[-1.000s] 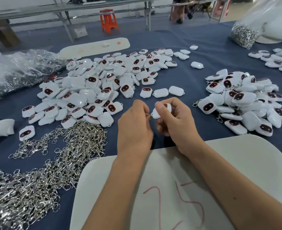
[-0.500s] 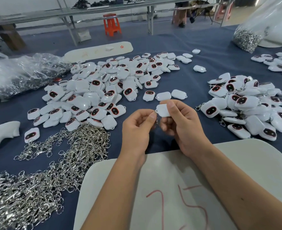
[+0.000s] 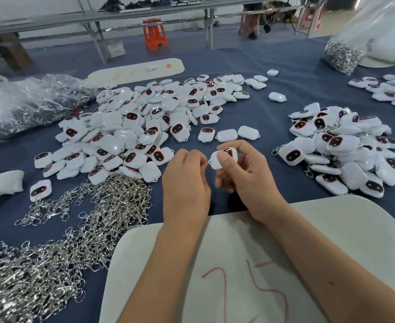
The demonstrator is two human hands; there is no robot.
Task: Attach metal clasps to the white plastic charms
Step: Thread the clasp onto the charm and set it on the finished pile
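My right hand grips a white plastic charm between thumb and fingers; part of its dark, red-rimmed face shows above the thumb. My left hand pinches a small metal clasp at the charm's left end. A large heap of loose white charms lies to the upper left. Silver metal clasps are piled at the lower left. At the right lies a pile of charms with clasps on them.
A white board with red numerals lies under my forearms. Clear plastic bags sit at the far left and at the upper right, the latter holding clasps. More charms lie at the far right. A blue cloth covers the table.
The charm in my right hand has turned, so its dark face now shows on top. Both hands have stayed together above the board's far edge. The camera has tilted slightly.
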